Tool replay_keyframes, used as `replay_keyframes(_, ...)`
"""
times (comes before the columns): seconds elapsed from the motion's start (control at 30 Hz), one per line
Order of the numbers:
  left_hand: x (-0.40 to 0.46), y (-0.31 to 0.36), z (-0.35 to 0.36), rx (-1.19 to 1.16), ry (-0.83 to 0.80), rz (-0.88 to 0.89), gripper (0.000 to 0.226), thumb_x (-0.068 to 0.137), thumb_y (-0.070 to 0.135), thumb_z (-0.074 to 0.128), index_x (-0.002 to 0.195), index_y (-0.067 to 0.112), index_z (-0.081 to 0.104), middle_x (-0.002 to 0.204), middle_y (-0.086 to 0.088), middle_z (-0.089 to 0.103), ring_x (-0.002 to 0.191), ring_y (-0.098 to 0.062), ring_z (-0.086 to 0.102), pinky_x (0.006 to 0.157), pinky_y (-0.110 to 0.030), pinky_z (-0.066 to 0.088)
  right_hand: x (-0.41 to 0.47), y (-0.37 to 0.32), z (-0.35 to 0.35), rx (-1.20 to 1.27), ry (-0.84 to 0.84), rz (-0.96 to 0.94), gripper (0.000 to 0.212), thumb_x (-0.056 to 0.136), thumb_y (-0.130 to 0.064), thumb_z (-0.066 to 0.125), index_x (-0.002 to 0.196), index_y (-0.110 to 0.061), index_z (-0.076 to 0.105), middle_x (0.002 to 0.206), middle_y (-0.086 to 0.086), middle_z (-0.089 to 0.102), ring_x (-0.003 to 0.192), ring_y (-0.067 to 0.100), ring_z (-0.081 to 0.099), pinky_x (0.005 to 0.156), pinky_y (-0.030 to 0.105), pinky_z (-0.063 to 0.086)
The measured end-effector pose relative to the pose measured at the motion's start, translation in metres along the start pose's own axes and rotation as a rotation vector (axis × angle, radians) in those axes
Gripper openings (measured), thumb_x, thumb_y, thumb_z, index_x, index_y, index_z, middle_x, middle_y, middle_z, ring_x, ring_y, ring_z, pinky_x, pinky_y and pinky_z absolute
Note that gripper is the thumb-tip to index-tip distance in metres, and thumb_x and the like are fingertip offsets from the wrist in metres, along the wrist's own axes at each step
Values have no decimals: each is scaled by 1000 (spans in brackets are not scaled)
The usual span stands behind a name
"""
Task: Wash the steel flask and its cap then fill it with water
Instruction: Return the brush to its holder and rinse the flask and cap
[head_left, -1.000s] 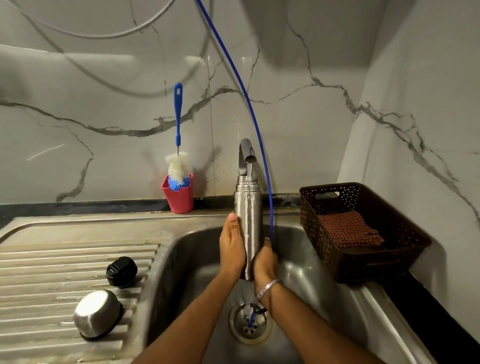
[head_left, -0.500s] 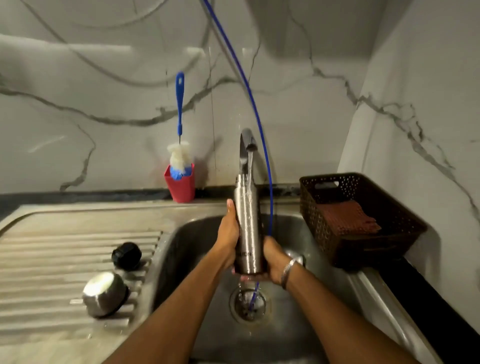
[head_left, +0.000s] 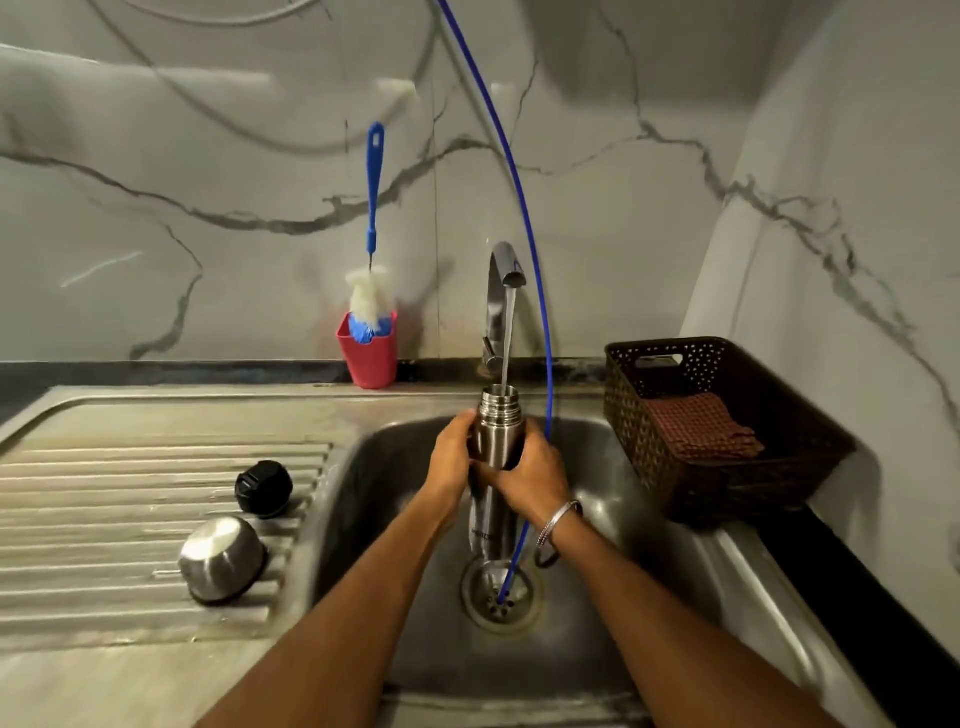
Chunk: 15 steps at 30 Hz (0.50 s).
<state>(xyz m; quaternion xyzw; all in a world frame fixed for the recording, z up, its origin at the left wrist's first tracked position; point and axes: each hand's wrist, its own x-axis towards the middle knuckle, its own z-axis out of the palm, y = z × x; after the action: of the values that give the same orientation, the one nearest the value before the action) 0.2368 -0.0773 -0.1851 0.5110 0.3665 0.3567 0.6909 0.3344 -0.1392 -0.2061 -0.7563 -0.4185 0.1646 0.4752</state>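
- Head view: steel flask (head_left: 497, 441) is gripped upright by left hand (head_left: 451, 457) and right hand (head_left: 532, 475), fingers wrapped round it
- Overflow is likely if it's left under the tap (head_left: 506, 270) stream above both hands, and wet steel could slip

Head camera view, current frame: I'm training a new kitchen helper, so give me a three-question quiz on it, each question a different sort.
1. True or false: water from the tap runs into the open mouth of the steel flask.
2. Multiple choice: where does the black cap lie? A) in the brown basket B) on the ribbed drainboard C) in the sink bowl
3. Fill in: the bottle brush stands in a ____ cup.

Key:
1. True; the left hand and the right hand both grip the flask under the stream.
2. B, beside the steel cup lid.
3. Red.
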Motion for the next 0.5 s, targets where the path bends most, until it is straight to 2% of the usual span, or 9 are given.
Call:
replay_keyframes(0.07, -1, 2, 0, 34, -37, 45, 38, 107, 43, 39, 112, 24, 73, 108, 0, 77, 100, -11, 72, 82, -25, 53, -1, -1, -3, -73, 6, -15, 79, 58, -45, 93, 124, -27, 54, 110, -4, 72, 98, 17, 69, 79, 27, 54)
replay_keyframes(0.2, -2, 4, -5, 87, -76, 74, 49, 108, 52, 26, 125, 29, 66, 118, 7, 69, 109, -4, 63, 82, -21, 48, 2, -3, -5, -58, 31, 4, 84, 55, -49, 92, 126, -27, 53, 113, -3, 71, 100, 18, 69, 83, 33, 57)
replay_keyframes(0.33, 0, 4, -8, 181, -34, 66, 53, 107, 55, 24, 110, 31, 70, 112, 0, 74, 107, -12, 68, 97, -34, 54, 1, -10, -8, -32, -18, 8, 79, 59, -35, 95, 126, -24, 54, 109, -9, 67, 95, 10, 64, 72, 16, 48)
replay_keyframes(0.37, 0, 3, -9, 196, -35, 63, 53, 107, 55, 23, 106, 31, 70, 110, -1, 74, 106, -13, 69, 97, -34, 54, 0, -11, -8, -41, -11, 1, 78, 59, -34, 95, 125, -24, 54, 108, -9, 67, 94, 10, 64, 72, 16, 48)
replay_keyframes(0.47, -3, 4, -9, 182, -29, 22, 52, 108, 52, 21, 96, 34, 68, 99, 4, 75, 93, -5, 70, 80, -22, 52, -1, -16, -6, -81, -11, -15, 80, 57, -40, 94, 125, -25, 54, 113, -3, 70, 100, 17, 68, 84, 30, 56)
replay_keyframes(0.5, -4, 5, -9, 185, -31, 11, 51, 108, 52, 21, 97, 35, 68, 98, 5, 74, 92, -5, 69, 79, -22, 51, -1, -17, -5, -85, -11, -14, 80, 58, -41, 94, 126, -25, 53, 114, -3, 70, 102, 18, 68, 86, 31, 56)
